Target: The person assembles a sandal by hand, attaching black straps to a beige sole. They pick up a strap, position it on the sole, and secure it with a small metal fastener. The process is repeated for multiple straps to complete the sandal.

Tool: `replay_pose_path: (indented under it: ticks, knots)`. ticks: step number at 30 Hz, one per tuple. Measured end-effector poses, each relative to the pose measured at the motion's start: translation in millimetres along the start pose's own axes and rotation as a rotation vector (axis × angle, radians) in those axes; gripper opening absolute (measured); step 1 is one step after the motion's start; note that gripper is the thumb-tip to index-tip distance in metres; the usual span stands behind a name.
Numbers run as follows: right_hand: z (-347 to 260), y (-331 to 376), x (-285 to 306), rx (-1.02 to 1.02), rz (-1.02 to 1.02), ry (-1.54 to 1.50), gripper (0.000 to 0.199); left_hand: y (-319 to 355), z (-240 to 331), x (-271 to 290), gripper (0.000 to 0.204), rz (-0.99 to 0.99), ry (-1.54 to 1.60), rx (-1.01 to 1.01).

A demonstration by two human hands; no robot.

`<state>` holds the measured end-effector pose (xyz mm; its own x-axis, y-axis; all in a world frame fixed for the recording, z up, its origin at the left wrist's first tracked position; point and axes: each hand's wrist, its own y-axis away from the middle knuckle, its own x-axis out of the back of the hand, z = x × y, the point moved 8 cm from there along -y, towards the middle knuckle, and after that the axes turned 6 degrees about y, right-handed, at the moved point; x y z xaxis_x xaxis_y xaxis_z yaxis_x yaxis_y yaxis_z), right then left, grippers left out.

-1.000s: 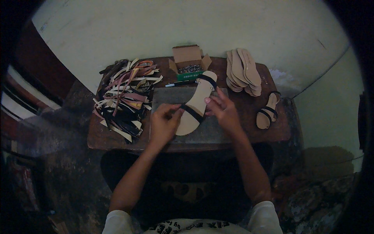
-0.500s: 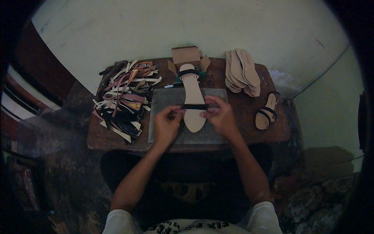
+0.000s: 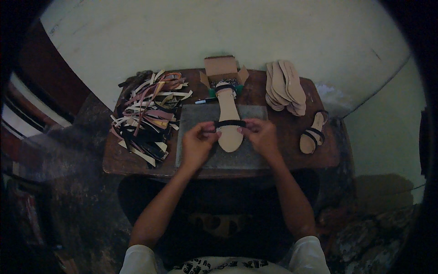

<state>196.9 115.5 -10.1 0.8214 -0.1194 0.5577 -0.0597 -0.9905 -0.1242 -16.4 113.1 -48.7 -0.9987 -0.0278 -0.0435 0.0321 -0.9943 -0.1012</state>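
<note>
Dark brown tabletop bears a gray slab, with a beige sandal mostly over it; left hand and right hand each pinch one end of the sandal's black front strap between their fingers.

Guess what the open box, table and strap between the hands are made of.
Open box: probably cardboard, matte brown with folded flaps. Table: likely wood, from its blotchy brown surface. Black strap: perhaps leather or synthetic; a thin, bending band, its grain too dim to see.
</note>
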Motion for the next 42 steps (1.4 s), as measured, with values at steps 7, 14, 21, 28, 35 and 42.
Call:
replay_pose_path:
  ticks: [7,14,21,28,35,42]
  knots:
    - [5.9,0.4,-7.2,0.128,0.003,0.065,0.036,0.3,10.5,-1.9,0.029,-0.009,-0.237,-0.072]
    - [-21.5,14.3,-8.1,0.316,0.112,0.29,0.05,9.4,29.9,8.8,0.027,-0.035,-0.304,-0.093]
    - [-87.6,42.7,-26.4,0.528,0.279,0.512,0.033,28.2,39.4,45.1,0.028,-0.099,-0.568,0.1]
    - [-138.7,84.4,-107.6,0.764,-0.041,0.336,0.012,34.6,58.7,147.3,0.023,-0.087,-0.659,0.115]
    - [-176.8,83.6,-177.6,0.832,-0.129,0.335,0.018,41.3,101.4,235.9,0.024,0.281,-0.826,0.092]
    - [-196.9,60.6,-214.3,0.766,-0.059,0.472,0.033,31.3,61.3,272.8,0.027,0.28,-0.869,0.275]
